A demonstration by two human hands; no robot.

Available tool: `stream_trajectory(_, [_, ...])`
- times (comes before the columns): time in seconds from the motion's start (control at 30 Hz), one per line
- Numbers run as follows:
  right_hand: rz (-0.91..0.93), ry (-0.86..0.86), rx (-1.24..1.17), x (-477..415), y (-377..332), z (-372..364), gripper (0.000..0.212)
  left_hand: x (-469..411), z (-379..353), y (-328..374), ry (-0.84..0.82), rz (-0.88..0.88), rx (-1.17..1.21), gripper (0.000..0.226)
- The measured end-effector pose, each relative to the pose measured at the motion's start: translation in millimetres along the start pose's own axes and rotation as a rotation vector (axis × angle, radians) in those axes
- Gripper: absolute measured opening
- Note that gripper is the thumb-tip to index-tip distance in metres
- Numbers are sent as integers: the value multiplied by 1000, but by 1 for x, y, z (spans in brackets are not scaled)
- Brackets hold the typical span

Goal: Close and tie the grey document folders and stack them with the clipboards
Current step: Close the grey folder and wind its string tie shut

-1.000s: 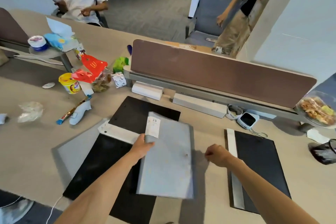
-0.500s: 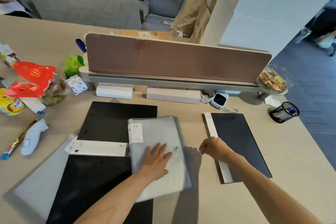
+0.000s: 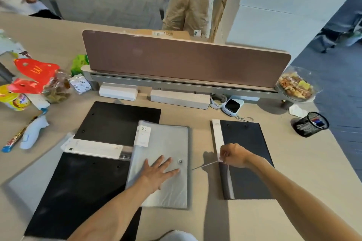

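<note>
A closed grey document folder (image 3: 168, 143) with a "20" label lies at the desk's middle, overlapping an open black folder (image 3: 82, 186). My left hand (image 3: 156, 171) lies flat on the grey cover, fingers spread, just left of its metal button (image 3: 180, 161). My right hand (image 3: 232, 155) is closed on the folder's thin tie string (image 3: 205, 165), which runs taut from the folder's right edge. A black clipboard (image 3: 246, 154) with a white spine lies under my right hand. Another grey folder (image 3: 31, 180) lies beneath the open black folder at the left.
A brown divider panel (image 3: 184, 60) crosses the desk behind the folders, with white boxes (image 3: 179, 99) at its foot. Snack packets and a red bag (image 3: 37, 73) crowd the left. A mesh pen cup (image 3: 311, 124) and a food bowl (image 3: 297, 87) sit right. Two people are beyond the desk.
My left hand went from holding the grey folder's top edge to pressing flat on its closed cover. My right hand drew the string out to the right. The view panned right.
</note>
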State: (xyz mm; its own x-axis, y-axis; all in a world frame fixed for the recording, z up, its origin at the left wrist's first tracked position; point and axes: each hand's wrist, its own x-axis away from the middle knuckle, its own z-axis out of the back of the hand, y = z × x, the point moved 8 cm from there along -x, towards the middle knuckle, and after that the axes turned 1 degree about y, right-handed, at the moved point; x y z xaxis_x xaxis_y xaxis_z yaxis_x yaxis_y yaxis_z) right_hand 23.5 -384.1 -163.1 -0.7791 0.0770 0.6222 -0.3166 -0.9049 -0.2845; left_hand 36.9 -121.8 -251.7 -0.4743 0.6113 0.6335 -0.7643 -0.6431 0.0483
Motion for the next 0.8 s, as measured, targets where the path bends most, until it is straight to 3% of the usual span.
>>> stream_trajectory(0.2, [20,-62,-263,-1,39,-4,10,-1,12,17,22,0,18,87])
stream_trajectory(0.47, [148,-234,-604,-5,-1,-13,13,-15,11,50,78,3,113,73])
stream_trajectory(0.73, [234,-281,-404,-33,-57,-50,24,-17,-3,45,201,83,250,76])
stream_trajectory(0.8, [255,-297,-294,-44,-70,-65,17,-16,-5,39,231,111,281,77])
